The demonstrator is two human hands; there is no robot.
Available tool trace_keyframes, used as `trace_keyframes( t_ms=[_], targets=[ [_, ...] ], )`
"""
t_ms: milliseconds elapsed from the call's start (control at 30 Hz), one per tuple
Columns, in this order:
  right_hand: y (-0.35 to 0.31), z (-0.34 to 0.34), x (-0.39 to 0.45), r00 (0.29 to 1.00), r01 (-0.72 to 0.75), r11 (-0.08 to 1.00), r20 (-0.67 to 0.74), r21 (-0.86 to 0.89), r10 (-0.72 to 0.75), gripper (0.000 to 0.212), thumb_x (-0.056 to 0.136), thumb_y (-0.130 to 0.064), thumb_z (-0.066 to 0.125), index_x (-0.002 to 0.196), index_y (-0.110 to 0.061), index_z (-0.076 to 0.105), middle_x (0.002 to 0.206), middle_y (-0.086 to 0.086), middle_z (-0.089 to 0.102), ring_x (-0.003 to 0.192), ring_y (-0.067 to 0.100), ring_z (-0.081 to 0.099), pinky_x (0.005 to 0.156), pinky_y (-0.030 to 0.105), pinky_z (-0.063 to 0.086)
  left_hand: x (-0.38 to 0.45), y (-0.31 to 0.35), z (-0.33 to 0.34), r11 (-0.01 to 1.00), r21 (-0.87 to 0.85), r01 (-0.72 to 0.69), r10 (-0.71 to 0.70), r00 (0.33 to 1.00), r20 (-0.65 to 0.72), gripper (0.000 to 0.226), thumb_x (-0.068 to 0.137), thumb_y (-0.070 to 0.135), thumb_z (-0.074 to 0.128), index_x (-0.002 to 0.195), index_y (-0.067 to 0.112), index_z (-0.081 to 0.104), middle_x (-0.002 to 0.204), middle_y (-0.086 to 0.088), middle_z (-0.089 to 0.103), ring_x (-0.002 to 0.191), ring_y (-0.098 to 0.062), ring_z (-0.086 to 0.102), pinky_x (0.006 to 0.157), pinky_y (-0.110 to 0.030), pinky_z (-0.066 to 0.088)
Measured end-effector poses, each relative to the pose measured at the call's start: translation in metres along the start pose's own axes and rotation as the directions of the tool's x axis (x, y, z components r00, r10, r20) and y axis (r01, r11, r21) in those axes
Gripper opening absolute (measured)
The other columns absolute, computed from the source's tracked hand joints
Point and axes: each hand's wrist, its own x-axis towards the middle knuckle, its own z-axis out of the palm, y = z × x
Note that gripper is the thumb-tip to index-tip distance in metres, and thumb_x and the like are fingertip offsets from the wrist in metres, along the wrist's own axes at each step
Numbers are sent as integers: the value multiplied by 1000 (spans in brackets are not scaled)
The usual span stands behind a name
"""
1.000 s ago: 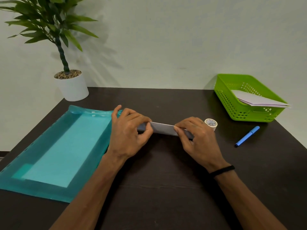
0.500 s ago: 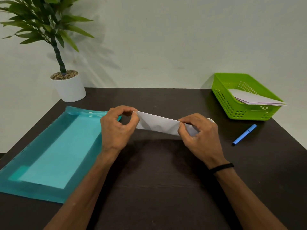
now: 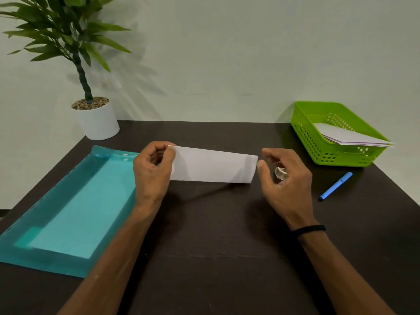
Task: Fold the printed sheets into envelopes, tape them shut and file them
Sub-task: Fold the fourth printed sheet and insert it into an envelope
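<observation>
Left hand (image 3: 151, 172) pinches the left end of the folded sheet (image 3: 212, 165) between thumb and curled fingers, holding it up over the middle of the table (image 3: 227, 246), face toward the camera. Right hand (image 3: 286, 180) sits just off the sheet's right end, fingers loosely spread, gripping nothing. Tape roll (image 3: 280, 173) partly hidden behind right fingers. Folder (image 3: 68, 214) at left. Basket (image 3: 318, 142) with more sheets far right, pen (image 3: 336, 186) near it.
</observation>
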Motion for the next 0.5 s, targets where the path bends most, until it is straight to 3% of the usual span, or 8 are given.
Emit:
trace_keyframes(
  t_ms=[133, 233, 333, 500],
  targets=[
    [-2, 10, -7, 987, 153, 981, 62, -116, -146, 35, 92, -8, 75, 127, -9, 72, 126, 6, 67, 117, 25, 58, 99, 36, 49, -9, 0, 8, 999, -19, -44, 47, 975, 219, 10, 100, 16, 66, 100, 24, 73, 96, 14, 74, 96, -2, 68, 83, -14, 51],
    [0, 14, -8, 975, 220, 957, 78, -190, -208, 23, 95, -18, 71, 117, -14, 76, 122, 2, 70, 114, 26, 60, 103, 42, 44, -13, 0, 11, 996, -26, -83, 87, 952, 294, 9, 101, 18, 65, 106, 21, 72, 103, 12, 74, 102, -5, 68, 86, -18, 54],
    [2, 13, -8, 972, 234, 948, 79, -217, -222, 10, 96, -19, 69, 103, -15, 76, 103, -1, 73, 98, 24, 65, 100, 57, 44, -11, -2, 11, 995, -53, -79, 91, 956, 280, 8, 102, 17, 65, 105, 19, 72, 101, 9, 74, 100, -5, 67, 86, -20, 54],
    [2, 14, -5, 971, 213, 965, 143, -157, -191, 5, 98, -16, 67, 97, -13, 71, 97, 1, 72, 90, 23, 61, 82, 47, 50, -3, -4, 6, 991, -125, -43, 58, 991, 121, 12, 103, 15, 63, 101, 24, 70, 96, 15, 72, 93, -1, 64, 83, -14, 47]
  ],
)
